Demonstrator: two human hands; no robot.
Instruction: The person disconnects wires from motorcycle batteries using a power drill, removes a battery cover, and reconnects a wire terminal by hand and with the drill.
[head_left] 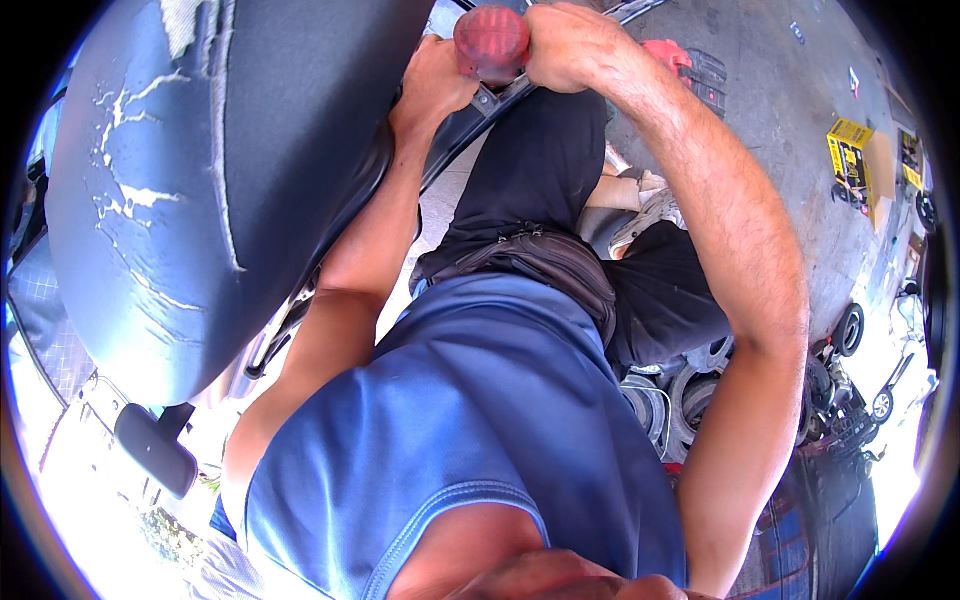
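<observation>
At the top middle, a red round-ended tool [492, 45] with a worn, slotted back sits between my two hands; the rest of it is hidden. My right hand [572, 48] is closed against its right side, fingers curled. On its left side my left hand [437, 80] is also closed, and what its fingers hold is out of sight. Just below the tool runs a dark metal frame part [487, 102]. A large black padded seat [290, 130] with a cracked, torn cover fills the upper left, right beside my left forearm.
Another red and black tool [690, 70] lies on the grey concrete floor [770, 95] to the right. Farther right stands a yellow and black box [850, 150]. Several tyres [690, 400] lie behind my right arm. A black pedal-like part [157, 450] sticks out at the lower left.
</observation>
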